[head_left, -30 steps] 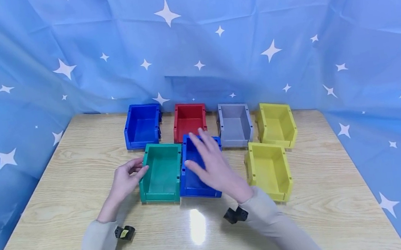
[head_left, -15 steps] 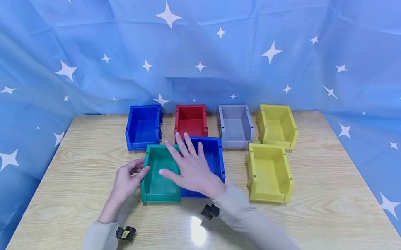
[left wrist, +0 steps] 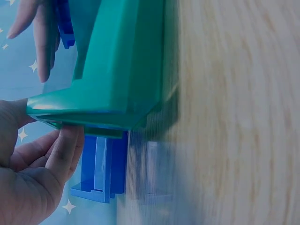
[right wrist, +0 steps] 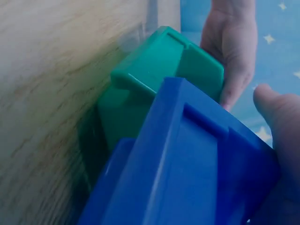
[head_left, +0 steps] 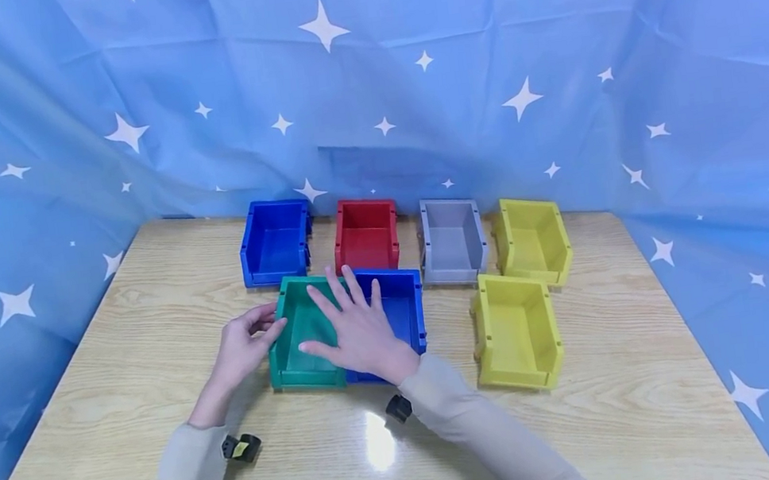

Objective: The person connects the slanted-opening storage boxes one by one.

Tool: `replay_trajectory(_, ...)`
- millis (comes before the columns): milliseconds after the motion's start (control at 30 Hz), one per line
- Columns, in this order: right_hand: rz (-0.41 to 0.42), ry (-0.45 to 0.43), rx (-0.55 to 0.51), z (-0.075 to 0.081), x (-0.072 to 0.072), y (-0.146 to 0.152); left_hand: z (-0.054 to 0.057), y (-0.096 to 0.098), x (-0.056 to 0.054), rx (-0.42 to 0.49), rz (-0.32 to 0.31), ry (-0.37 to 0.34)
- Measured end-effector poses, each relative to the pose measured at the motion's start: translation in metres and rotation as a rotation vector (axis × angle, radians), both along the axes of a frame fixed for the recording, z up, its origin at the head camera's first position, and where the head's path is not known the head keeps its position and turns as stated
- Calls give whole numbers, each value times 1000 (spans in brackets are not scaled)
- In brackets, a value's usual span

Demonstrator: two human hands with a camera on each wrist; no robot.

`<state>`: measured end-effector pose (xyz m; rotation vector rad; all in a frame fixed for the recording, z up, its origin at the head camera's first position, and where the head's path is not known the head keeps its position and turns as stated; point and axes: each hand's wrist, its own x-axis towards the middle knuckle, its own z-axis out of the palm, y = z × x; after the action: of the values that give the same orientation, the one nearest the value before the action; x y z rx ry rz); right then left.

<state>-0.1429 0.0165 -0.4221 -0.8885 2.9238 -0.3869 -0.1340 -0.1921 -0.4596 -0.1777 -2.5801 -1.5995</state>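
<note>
A green storage bin [head_left: 297, 327] and a blue storage bin [head_left: 403, 310] stand side by side at the middle of the wooden table. My left hand [head_left: 243, 349] pinches the green bin's left rim; in the left wrist view its thumb lies on one side of the rim and fingers on the other. Over the border between the two bins spreads my right hand [head_left: 362, 335], its fingers extended. Whether its palm touches the bins is hard to tell. The right wrist view shows the blue bin's front [right wrist: 187, 159] close up, with the green bin [right wrist: 154, 70] beyond.
Along the back stand a second blue bin [head_left: 277, 241], a red bin [head_left: 366, 238], a grey bin [head_left: 454, 239] and a yellow bin [head_left: 534, 238]. Another yellow bin [head_left: 515, 328] sits in front at the right. A starry blue cloth [head_left: 370, 65] hangs behind the table.
My right hand has moved left from above the blue bin to the border with the green one. The front blue bin has shifted slightly nearer to me. My left hand has stayed put.
</note>
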Motion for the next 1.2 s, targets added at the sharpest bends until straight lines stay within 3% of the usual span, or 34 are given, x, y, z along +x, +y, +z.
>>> replay_trajectory(333, 51, 9, -18, -27, -2, 3, -2, 1, -2, -1, -5, 6)
replay_trajectory(667, 87, 12, -54, -19, -5, 9, -2, 0, -3, 3, 2, 3)
replay_trajectory(933, 70, 218, -315, -3, -2, 18, -2, 1, -3, 12, 6, 9)
replay_trajectory(1200, 17, 275, -501, -1, 1, 37, -4, 0, -2, 4, 2, -11)
